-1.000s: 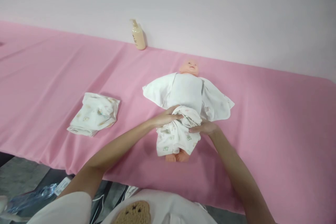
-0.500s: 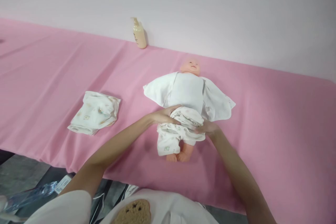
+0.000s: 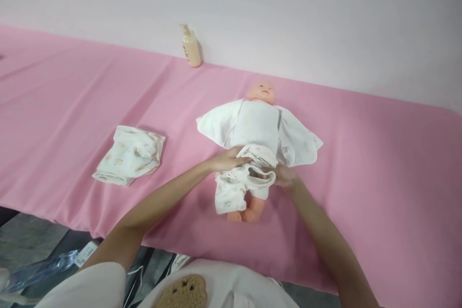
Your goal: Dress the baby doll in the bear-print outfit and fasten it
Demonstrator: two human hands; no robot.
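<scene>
A baby doll (image 3: 265, 90) lies on its back, head toward the wall, with a white garment (image 3: 256, 122) over its chest and spread out at both sides. White printed baby pants (image 3: 230, 195) lie on its legs, bunched up at the hips, and both bare feet stick out below. My left hand (image 3: 229, 159) is closed on the bunched fabric at the left hip. At the other hip, my right hand (image 3: 284, 174) grips the edge of the pants, where a round opening now shows. Some of its fingers are hidden in the cloth.
A pink cloth (image 3: 378, 178) covers the table. To the left lies a folded printed white garment (image 3: 130, 154). A pump bottle (image 3: 191, 49) stands by the wall. Below the table's front edge is a clear plastic bottle (image 3: 43, 269).
My right hand has shifted slightly left and up with the pants' edge, and a round opening in the cloth has come into view. My left hand stays nearly in place.
</scene>
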